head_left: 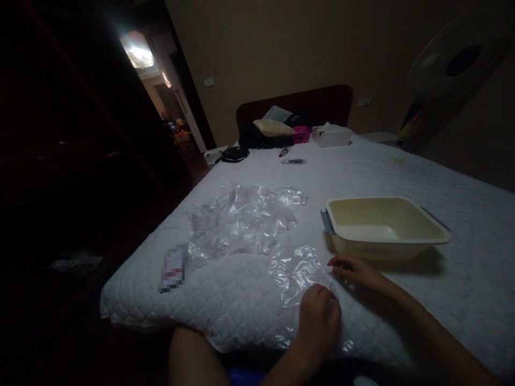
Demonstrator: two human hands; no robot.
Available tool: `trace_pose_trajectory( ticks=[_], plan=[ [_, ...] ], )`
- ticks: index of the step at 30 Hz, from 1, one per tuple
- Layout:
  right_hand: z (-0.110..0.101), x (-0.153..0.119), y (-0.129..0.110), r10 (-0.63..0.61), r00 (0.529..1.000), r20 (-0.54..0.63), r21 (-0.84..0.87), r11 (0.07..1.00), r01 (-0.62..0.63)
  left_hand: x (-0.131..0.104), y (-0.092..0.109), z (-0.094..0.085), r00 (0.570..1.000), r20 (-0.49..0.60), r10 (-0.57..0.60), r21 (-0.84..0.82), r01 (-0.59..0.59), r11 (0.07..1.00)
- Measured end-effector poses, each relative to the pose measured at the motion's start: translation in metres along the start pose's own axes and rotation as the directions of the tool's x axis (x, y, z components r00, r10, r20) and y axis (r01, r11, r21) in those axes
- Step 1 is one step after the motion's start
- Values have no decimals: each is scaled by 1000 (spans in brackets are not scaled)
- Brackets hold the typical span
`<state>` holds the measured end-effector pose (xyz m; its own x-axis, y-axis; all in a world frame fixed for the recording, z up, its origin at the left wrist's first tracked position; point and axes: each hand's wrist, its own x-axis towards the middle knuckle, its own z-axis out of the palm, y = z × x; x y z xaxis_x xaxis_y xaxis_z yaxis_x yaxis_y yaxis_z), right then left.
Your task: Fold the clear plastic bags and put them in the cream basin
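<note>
My left hand (319,316) is closed on a clear plastic bag (295,271) at the near edge of the bed. Part of the bag spreads out flat beyond my knuckles, and a piece hangs below the hand. Just to the right, my right hand (352,271) hovers by the bag's edge with its fingers apart, in front of a cream plastic bin (386,249). The bin has grey side handles, and I see nothing inside it. Farther off to the left lies a crumpled heap of clear plastic bags (241,222).
A small blurred-out packet (174,269) lies near the bed's left edge on the white quilt (233,289). Toward the headboard (330,96) are dark clothes (257,139), a pink roll (301,134), a white box (332,136) and a black pouch (235,154). A fan (462,59) stands right.
</note>
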<state>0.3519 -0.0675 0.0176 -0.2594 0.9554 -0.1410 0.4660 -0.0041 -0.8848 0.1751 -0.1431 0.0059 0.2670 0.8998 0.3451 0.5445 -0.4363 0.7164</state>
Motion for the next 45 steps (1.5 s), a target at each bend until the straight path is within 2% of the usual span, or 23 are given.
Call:
trace_pose_trajectory(
  ticks=[4, 10, 15, 21, 24, 28, 31, 34, 39, 42, 45],
  plan=[
    [1, -4, -1, -17, 988, 155, 46, 999, 10, 3, -5, -5, 982, -13, -190, -174, 185, 967],
    [4, -3, -4, -36, 973, 230, 43, 999, 27, 8, -11, -6, 952, 9, -307, -274, 298, 915],
    [8, -1, -1, -48, 969, 244, 78, 996, 30, 12, -13, -10, 940, -5, -341, -254, 328, 910],
    [13, -3, -7, -76, 979, 190, 45, 997, 68, 16, -18, -17, 938, -124, -325, -69, 319, 945],
    [16, -3, -7, -108, 980, 166, -26, 993, 114, 16, -23, -19, 950, -152, -273, 32, 281, 959],
    [19, -2, -5, -103, 983, 150, -126, 984, 123, 14, -25, -21, 981, -162, -109, 174, 137, 975],
    [19, -4, -8, -125, 987, 106, -223, 964, 146, 13, -25, -23, 996, -81, 42, 253, -20, 967],
    [18, -6, -15, -179, 981, 68, -309, 932, 192, 13, -25, -24, 988, 24, 152, 281, -153, 947],
    [24, -5, -23, -212, 966, 146, -323, 913, 249, 13, -27, -22, 982, 90, 163, 333, -184, 925],
    [30, -5, -19, -167, 969, 185, -336, 916, 222, 13, -28, -21, 984, 94, 150, 355, -174, 919],
    [33, -6, -16, -128, 977, 170, -379, 907, 184, 13, -28, -22, 986, 75, 148, 352, -165, 921]
  ],
)
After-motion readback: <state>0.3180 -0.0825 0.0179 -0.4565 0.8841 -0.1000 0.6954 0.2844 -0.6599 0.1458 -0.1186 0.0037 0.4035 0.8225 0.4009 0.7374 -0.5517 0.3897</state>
